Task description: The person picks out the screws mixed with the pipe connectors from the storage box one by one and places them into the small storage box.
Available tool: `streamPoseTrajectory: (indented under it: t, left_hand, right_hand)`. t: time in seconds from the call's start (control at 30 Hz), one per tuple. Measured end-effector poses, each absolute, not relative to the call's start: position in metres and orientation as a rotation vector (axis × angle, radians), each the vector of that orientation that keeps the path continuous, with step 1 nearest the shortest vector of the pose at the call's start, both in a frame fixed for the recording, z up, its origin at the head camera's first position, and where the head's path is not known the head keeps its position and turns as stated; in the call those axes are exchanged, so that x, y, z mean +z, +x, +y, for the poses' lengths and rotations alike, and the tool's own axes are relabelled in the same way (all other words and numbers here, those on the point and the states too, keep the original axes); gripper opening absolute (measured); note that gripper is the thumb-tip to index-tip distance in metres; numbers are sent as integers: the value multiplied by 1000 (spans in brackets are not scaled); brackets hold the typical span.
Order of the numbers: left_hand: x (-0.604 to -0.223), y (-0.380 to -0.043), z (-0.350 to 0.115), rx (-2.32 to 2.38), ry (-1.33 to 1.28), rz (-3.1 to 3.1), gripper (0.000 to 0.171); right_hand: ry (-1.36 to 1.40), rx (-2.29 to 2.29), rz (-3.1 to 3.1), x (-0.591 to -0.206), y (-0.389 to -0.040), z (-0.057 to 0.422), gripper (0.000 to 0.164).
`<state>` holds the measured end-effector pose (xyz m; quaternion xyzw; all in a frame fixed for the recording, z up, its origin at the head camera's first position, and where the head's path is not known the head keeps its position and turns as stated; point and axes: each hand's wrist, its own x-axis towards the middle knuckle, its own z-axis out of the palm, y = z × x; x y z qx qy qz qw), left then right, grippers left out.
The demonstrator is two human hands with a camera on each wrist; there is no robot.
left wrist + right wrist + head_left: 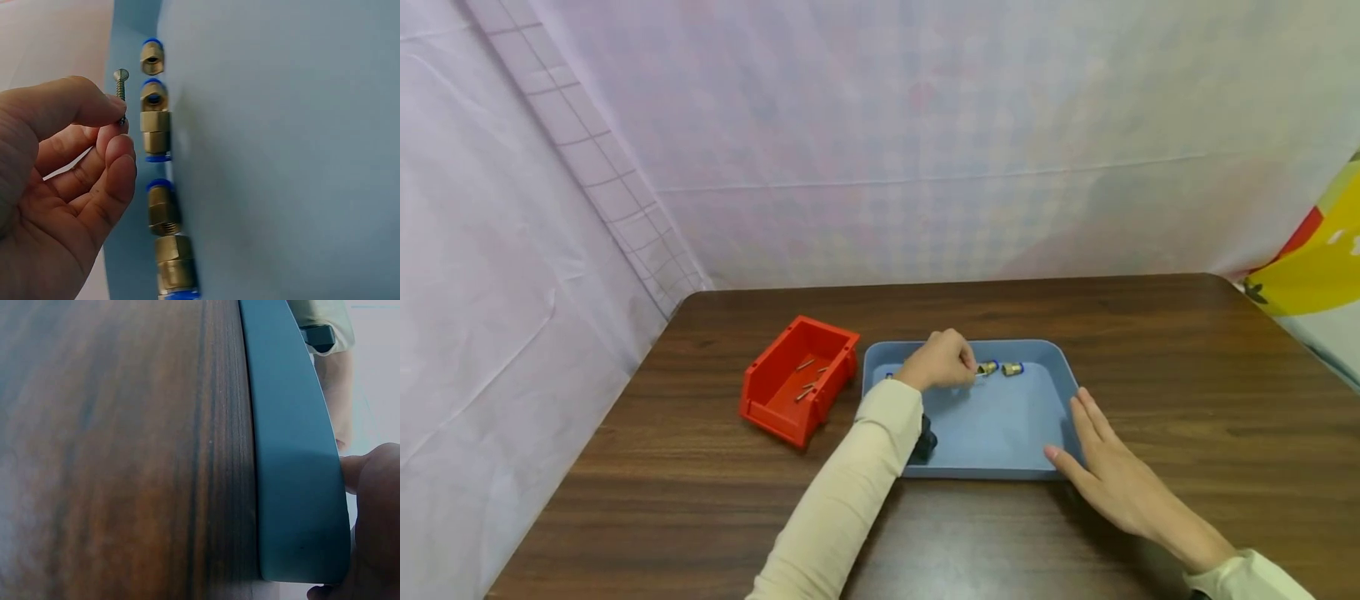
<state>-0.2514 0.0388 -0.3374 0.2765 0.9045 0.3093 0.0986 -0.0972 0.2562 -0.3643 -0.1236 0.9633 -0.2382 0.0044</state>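
Between thumb and fingertips my left hand pinches a small metal screw, its head pointing up in the left wrist view. This hand is over the back part of a blue-grey tray. Along the tray's back wall lie several brass fittings with blue rings; two of them, including the rightmost fitting, show clearly in the head view. My right hand rests at the tray's right edge, fingers straight and thumb over the rim. The left forearm hides the tray's left part.
Left of the tray stands a red open-front bin with several screws on its floor. Both containers are on a dark wooden table. A pale cloth hangs behind it. A black device sits below my left wrist.
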Motion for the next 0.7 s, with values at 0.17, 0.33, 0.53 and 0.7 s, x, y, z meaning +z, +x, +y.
streamPoseTrajectory:
  t: [0.17,0.33,0.53,0.7]
  left_hand:
    - [-331,-252,38,938,827,2679,14]
    - [-325,-254,34,946,833,2687,9]
    - [-316,-256,27,964,809,2690,7]
    - [-309,-257,17,983,787,2697,7]
  right_hand:
    - [-375,-747,3022,-366,-96,257,82]
    - [-385,-751,3026,-366,-96,257,82]
    - [-394,-751,3029,-366,-96,257,81]
    - [-399,-748,3030,-366,-96,257,82]
